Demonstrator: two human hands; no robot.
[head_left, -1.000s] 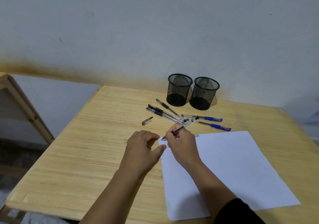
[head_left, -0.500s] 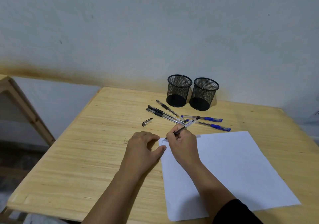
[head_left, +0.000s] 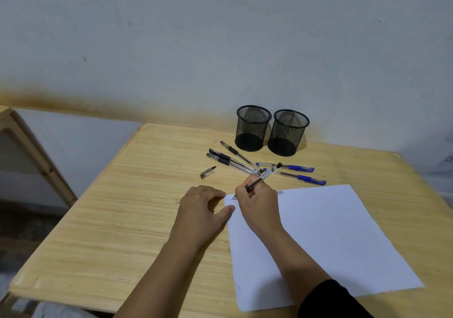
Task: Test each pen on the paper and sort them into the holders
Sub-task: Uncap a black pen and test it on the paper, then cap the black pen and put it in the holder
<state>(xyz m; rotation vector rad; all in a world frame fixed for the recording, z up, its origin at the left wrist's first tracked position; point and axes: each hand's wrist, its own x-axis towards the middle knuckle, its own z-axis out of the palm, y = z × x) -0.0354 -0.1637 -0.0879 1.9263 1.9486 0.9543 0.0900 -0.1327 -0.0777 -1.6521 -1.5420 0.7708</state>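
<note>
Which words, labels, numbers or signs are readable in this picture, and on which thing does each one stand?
None can be read.
Label on the pen in the right hand: printed, too small to read.
Marks on the paper at the pen tip: a small scribble, not legible.
Faint mark on the table beside the left hand: too blurred.

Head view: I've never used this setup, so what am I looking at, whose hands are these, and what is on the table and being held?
There is no machine here: one camera worn on a person's head looks forward and down at their two bare hands. The right hand grips a black pen with its tip at the near left corner of the white paper, where a small mark shows. The left hand rests on the wooden table, its thumb at the paper's edge. Behind lie three black pens, two blue pens and a loose pen cap. Two black mesh holders stand side by side by the wall; no pens show in them.
</note>
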